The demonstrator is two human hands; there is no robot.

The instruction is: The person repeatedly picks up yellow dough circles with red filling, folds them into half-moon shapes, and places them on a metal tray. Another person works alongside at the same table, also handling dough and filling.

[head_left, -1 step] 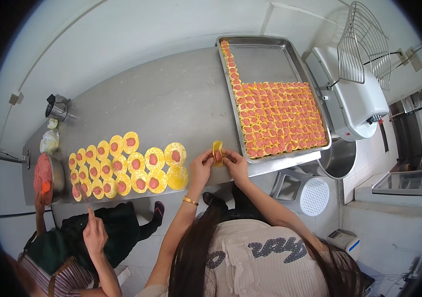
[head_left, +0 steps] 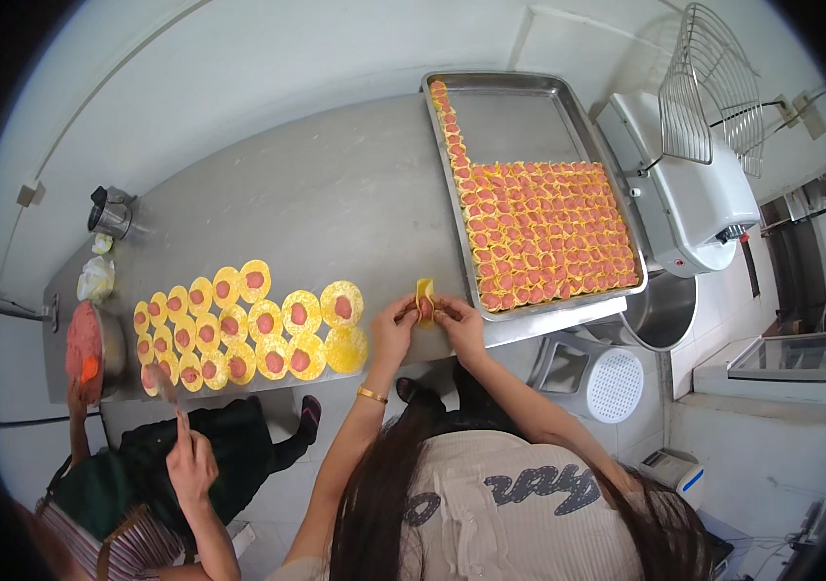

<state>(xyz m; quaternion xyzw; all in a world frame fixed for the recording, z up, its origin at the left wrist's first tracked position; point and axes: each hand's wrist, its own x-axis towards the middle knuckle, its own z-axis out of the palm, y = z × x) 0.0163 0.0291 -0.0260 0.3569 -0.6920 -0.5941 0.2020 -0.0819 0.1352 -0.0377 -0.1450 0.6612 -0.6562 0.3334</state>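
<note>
My left hand (head_left: 395,326) and my right hand (head_left: 460,324) pinch one round yellow wrapper (head_left: 424,289) from both sides, above the front edge of the steel table. The wrapper is folded up around pink meat filling (head_left: 425,307). To the left lie several flat yellow wrappers (head_left: 344,347) in rows, most with a dab of pink filling. Just right of my hands stands a large metal tray (head_left: 550,312), partly filled with tight rows of filled yellow dumplings (head_left: 548,232). A single line of them runs up its left side.
At the left a co-worker's hand (head_left: 190,465) holds a spreading tool (head_left: 163,385) over the wrappers, beside a bowl of pink filling (head_left: 86,344). A white machine (head_left: 679,184) with a wire guard stands behind the tray. A plastic stool (head_left: 614,384) is below the table's right end.
The co-worker's hand and spreading tool have shifted slightly to the right and down. My hands stay on the folded wrapper in nearly the same place.
</note>
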